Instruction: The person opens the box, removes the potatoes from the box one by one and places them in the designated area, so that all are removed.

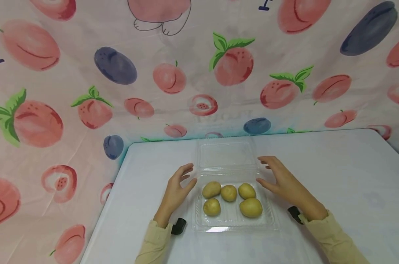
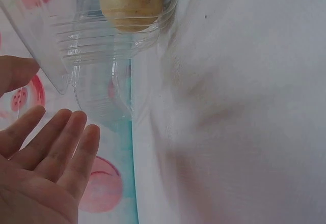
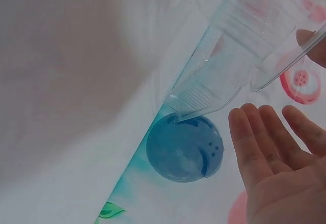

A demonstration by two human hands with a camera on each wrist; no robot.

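Observation:
A clear plastic clamshell box [image 1: 224, 223] lies on the table with its lid [image 1: 226, 156] folded back toward the wall. Several yellow potatoes [image 1: 229, 193] sit in the box's base, two of them in the front row. At the box's left side is my left hand [image 1: 177, 190], its fingers apart and loosely bent, holding nothing. My right hand [image 1: 286, 185] mirrors it at the right side, thumb and fingertips near the box's rim. In the left wrist view one potato [image 2: 131, 5] shows through the plastic wall, above the left hand [image 2: 43, 170]. The right hand [image 3: 282, 152] has spread fingers beside the clear plastic.
A white table [image 1: 335, 172] carries the box. Behind and to the left hangs a cloth [image 1: 186, 44] printed with peaches and dark blue fruit. Each wrist wears a small black camera [image 1: 178, 226], below the beige sleeves [image 1: 154, 242].

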